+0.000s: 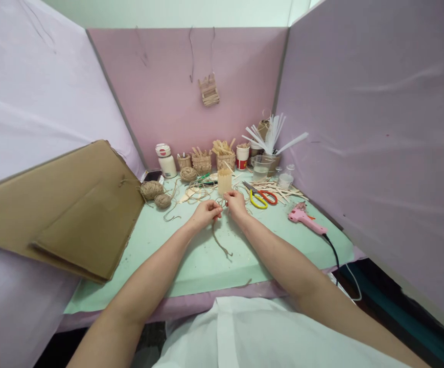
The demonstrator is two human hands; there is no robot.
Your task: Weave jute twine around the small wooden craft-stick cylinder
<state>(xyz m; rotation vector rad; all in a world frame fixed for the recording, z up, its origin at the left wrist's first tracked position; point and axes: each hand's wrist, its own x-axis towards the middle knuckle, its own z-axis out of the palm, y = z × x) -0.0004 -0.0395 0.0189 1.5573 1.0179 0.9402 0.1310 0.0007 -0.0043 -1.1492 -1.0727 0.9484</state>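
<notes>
Pinched between the fingertips of my left hand (pixel 207 212) is a piece of brown twine (pixel 217 239), whose loose end hangs down onto the green table cover. My right hand (pixel 236 203) is close beside it, thumb and finger pressed together on the same twine, with a small loop of it showing between the hands. Just beyond my fingers stands a small pale holder made of wooden sticks (pixel 225 180); whether the right fingers touch it I cannot tell. Scissors with yellow and red handles (pixel 262 197) lie to the right of my right hand.
A pink glue gun (pixel 306 220) with a black cord lies at the right. Balls of twine (pixel 152 190) sit at the left, near a large cardboard sheet (pixel 72 214). Stick-filled baskets (pixel 202 163), a white jar (pixel 167 162) and clear cups (pixel 260 168) line the back.
</notes>
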